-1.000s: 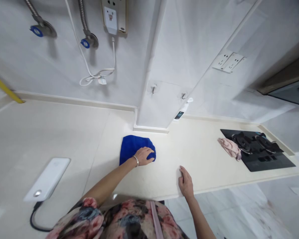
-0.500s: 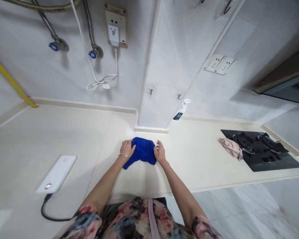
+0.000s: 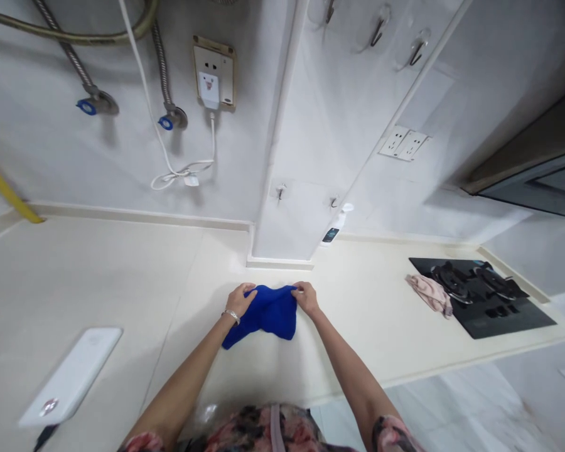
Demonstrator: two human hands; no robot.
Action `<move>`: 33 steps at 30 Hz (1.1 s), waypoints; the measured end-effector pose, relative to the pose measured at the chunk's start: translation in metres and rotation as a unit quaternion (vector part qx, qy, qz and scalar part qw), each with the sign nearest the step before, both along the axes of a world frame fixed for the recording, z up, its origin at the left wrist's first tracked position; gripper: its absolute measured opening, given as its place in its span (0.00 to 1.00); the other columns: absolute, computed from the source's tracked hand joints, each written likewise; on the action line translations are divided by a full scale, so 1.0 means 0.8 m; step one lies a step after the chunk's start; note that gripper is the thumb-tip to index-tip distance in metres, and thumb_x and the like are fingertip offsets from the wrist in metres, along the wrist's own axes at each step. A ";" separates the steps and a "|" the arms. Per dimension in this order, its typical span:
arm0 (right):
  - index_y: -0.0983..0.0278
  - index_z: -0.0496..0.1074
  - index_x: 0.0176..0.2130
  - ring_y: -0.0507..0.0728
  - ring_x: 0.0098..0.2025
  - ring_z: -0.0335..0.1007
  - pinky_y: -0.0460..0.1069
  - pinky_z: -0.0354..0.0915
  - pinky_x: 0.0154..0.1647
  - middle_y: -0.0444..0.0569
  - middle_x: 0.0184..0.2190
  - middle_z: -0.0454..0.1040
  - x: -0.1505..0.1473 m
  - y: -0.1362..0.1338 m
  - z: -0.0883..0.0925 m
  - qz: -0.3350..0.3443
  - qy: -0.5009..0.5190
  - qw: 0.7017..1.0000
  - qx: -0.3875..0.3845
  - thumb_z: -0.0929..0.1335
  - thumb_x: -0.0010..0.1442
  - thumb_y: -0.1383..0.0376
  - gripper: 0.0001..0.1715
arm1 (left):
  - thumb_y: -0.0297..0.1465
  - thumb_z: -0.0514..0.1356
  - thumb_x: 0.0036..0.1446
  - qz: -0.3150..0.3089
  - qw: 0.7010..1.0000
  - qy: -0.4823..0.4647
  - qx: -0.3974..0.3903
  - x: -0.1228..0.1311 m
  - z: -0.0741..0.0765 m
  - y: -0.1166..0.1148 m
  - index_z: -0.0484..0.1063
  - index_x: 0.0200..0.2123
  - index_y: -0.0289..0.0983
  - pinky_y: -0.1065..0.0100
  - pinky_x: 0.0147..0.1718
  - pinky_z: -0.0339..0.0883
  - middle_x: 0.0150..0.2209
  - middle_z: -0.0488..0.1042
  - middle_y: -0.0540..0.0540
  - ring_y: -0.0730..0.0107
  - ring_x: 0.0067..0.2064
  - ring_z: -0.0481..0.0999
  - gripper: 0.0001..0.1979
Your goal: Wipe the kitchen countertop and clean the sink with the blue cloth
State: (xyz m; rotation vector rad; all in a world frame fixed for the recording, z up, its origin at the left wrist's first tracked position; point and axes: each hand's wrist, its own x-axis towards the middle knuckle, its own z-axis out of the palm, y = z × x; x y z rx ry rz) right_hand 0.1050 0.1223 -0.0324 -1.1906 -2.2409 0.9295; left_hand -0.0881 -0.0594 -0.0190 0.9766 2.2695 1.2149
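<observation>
A blue cloth [image 3: 268, 314] hangs between my two hands, low over the cream countertop [image 3: 358, 320]. My left hand [image 3: 240, 301], with a bracelet at the wrist, pinches its upper left edge. At the upper right corner my right hand [image 3: 306, 298] grips the cloth between thumb and fingers. The fabric sags a little between the two grips, and its lower left end points toward me. Whether its lower edge rests on the counter I cannot tell.
A white power bank [image 3: 73, 376] with a black cable lies at left. Ahead juts a wall pillar [image 3: 306, 220] with hooks; a white bottle [image 3: 336, 225] stands behind its right corner. A pink cloth [image 3: 430, 294] touches the black gas stove [image 3: 503, 314] at right.
Both hands have closed on the upper edge of the blue cloth and raised it; before, it lay flatter with my hands at its sides. The camera view has tilted upward.
</observation>
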 end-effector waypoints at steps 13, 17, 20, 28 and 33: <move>0.69 0.70 0.57 0.58 0.42 0.75 0.55 0.73 0.48 0.58 0.47 0.74 -0.030 0.090 -0.013 -0.234 0.196 0.947 0.098 0.63 0.64 0.59 0.26 | 0.27 0.60 0.60 0.075 0.976 0.099 0.177 -0.011 -0.003 0.156 0.76 0.41 0.40 0.50 0.57 0.72 0.44 0.78 0.42 0.57 0.51 0.78 0.07; 0.67 0.70 0.60 0.64 0.65 0.64 0.62 0.64 0.66 0.62 0.59 0.71 -0.049 0.074 -0.047 -0.118 0.128 0.971 0.166 0.63 0.64 0.63 0.27 | 0.25 0.59 0.60 0.084 0.971 0.139 0.178 -0.020 -0.025 0.160 0.75 0.39 0.40 0.49 0.55 0.73 0.42 0.77 0.42 0.56 0.49 0.77 0.07; 0.66 0.65 0.67 0.64 0.73 0.53 0.63 0.59 0.71 0.61 0.67 0.64 -0.043 0.062 -0.057 -0.052 0.050 0.969 0.234 0.61 0.66 0.66 0.32 | 0.27 0.58 0.62 0.066 0.968 0.171 0.172 -0.019 -0.038 0.151 0.76 0.42 0.39 0.50 0.57 0.71 0.46 0.77 0.40 0.55 0.53 0.76 0.08; 0.69 0.69 0.61 0.64 0.67 0.62 0.62 0.61 0.65 0.63 0.59 0.73 -0.044 0.067 -0.046 -0.074 -0.036 0.943 0.323 0.61 0.66 0.69 0.26 | 0.24 0.53 0.67 -0.119 0.905 0.390 0.124 0.001 -0.047 0.132 0.76 0.58 0.42 0.55 0.62 0.62 0.60 0.77 0.42 0.59 0.60 0.74 0.21; 0.68 0.75 0.52 0.65 0.58 0.68 0.60 0.67 0.56 0.63 0.52 0.75 -0.054 0.072 -0.042 -0.095 -0.031 0.931 0.352 0.62 0.69 0.65 0.19 | 0.24 0.51 0.67 -0.171 0.892 0.415 0.065 -0.007 -0.039 0.128 0.63 0.71 0.38 0.55 0.69 0.55 0.68 0.69 0.42 0.61 0.65 0.70 0.29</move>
